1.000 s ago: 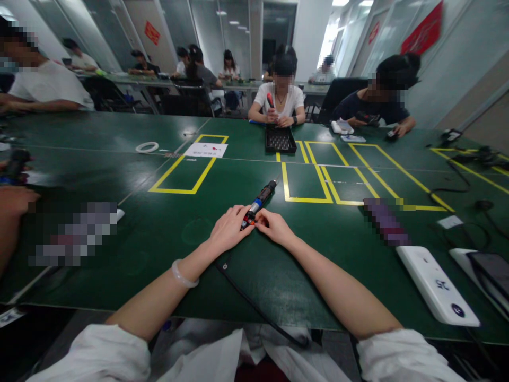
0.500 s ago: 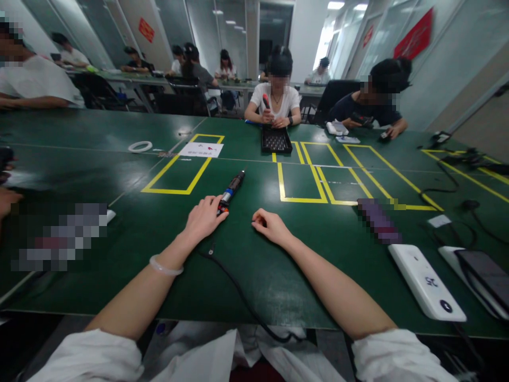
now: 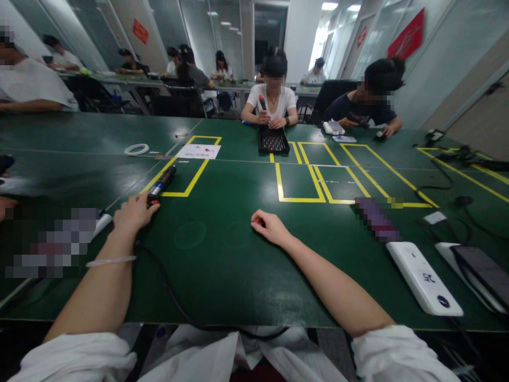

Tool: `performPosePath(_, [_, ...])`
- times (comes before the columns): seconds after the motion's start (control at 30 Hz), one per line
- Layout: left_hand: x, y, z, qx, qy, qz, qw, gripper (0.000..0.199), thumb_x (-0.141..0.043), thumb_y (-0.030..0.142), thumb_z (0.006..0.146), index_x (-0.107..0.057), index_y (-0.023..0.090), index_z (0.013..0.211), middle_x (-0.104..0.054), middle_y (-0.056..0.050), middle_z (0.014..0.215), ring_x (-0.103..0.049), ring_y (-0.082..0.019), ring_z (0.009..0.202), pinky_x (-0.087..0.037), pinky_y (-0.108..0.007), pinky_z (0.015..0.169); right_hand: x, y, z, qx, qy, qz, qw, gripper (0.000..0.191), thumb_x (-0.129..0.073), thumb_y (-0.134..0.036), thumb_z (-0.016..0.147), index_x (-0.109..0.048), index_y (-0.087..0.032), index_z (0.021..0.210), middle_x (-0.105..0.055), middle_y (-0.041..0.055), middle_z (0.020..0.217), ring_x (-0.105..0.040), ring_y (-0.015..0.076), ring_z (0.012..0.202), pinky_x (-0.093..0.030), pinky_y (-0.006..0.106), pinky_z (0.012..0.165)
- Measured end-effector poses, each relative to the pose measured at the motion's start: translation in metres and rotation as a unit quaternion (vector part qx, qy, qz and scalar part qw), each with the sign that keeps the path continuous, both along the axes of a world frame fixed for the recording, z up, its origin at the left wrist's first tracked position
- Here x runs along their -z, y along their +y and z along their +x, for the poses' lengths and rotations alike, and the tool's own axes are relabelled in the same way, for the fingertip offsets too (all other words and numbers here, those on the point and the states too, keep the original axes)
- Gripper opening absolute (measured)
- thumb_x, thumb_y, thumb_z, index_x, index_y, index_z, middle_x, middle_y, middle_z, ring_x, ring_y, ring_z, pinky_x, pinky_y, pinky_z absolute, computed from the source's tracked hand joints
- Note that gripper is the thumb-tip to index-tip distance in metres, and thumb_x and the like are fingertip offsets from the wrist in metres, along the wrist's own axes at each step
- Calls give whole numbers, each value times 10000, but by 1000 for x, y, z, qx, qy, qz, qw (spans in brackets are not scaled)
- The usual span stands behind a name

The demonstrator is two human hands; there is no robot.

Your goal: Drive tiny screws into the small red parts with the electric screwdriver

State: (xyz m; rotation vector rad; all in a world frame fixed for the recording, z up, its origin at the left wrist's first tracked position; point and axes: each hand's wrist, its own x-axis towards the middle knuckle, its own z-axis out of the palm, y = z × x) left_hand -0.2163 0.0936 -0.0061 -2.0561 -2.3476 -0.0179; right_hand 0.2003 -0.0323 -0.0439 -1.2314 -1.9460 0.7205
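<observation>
My left hand point(image 3: 134, 213) is wrapped round the rear end of an electric screwdriver point(image 3: 162, 183), black with a blue band, lying at a slant with its tip pointing away. The screwdriver overlaps the left side of a yellow tape rectangle point(image 3: 193, 183). A black cord point(image 3: 169, 289) runs from near my left wrist towards the table's front edge. My right hand point(image 3: 269, 227) rests on the green table point(image 3: 222, 276) with its fingers curled and pinched together. Whatever may be between those fingertips is too small to make out.
A white power bank point(image 3: 423, 278) and phones lie at the right. A white paper point(image 3: 199, 152) and a tape roll point(image 3: 136, 149) are farther left. Across the table, a person holds a red-black tool over a black tray point(image 3: 274, 142). More tape rectangles point(image 3: 302, 200) mark the tabletop.
My left hand has moved left with the screwdriver, from the middle of the table to the left tape rectangle. The cord has trailed after it. My right hand has stayed put.
</observation>
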Motion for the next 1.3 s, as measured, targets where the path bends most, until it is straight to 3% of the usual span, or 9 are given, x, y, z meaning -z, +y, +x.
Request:
performPosePath(0.1, [4, -6, -7, -9, 9, 26, 1000, 651, -356, 573, 928, -345, 174, 1442, -432, -199, 1409, -507, -360, 1102, -426, -473, 855, 1, 0, 0, 0, -5, -1, 1000, 38, -574, -215, 868, -589, -180, 869, -607, -19, 730, -551, 111, 646, -394, 215, 626])
performPosePath(0.3, [11, -19, 5, 8, 42, 127, 991, 579, -481, 491, 905, -435, 162, 1378, -507, -181, 1315, -511, -347, 1069, -416, -437, 846, 2, 1, 1, 1, -10, -1, 1000, 57, -567, -224, 874, -600, -179, 865, -616, -12, 739, -551, 114, 655, -397, 217, 632])
performPosePath(0.67, [7, -25, 16, -16, 14, 101, 995, 585, -446, 475, 914, -406, 118, 1377, -486, -210, 1327, -488, -336, 1082, -380, -433, 890, 2, 0, 0, -1, -15, -3, 1000, 70, -560, -225, 876, -607, -178, 854, -615, -13, 727, -552, 116, 649, -394, 217, 626])
performPosePath(0.9, [9, -23, 20, 1, 32, 170, 985, 535, -515, 405, 889, -468, 72, 1307, -534, -197, 1259, -490, -300, 1089, -255, -459, 1028, 1, 0, 0, -2, -13, 5, 1000, 75, -559, -222, 876, -614, -177, 852, -614, -14, 728, -548, 114, 650, -390, 215, 628])
performPosePath(1.13, [6, -23, 26, -16, 17, 174, 985, 386, -467, 380, 899, -568, 66, 1100, -567, -165, 1150, -489, -278, 1041, -278, -431, 1013, 0, 0, 0, -4, -13, 7, 1000, 79, -557, -217, 875, -617, -175, 847, -615, -12, 731, -548, 114, 652, -388, 217, 632])
performPosePath(1.23, [4, -24, 27, -19, 7, 221, 975, 380, -395, 364, 932, -569, 73, 1103, -582, -144, 1124, -481, -273, 1046, -247, -455, 1043, 2, 1, 1, -5, -17, 7, 1000, 82, -557, -223, 876, -619, -179, 847, -615, -13, 732, -549, 116, 654, -384, 216, 628])
performPosePath(1.3, [1, -25, 31, 3, -21, 242, 970, 388, -377, 365, 942, -561, 83, 1135, -594, -128, 1100, -498, -255, 1020, -290, -423, 1019, 2, 2, 1, -5, -19, 8, 1000, 84, -556, -225, 880, -617, -179, 846, -615, -12, 730, -545, 116, 651, -378, 215, 623])
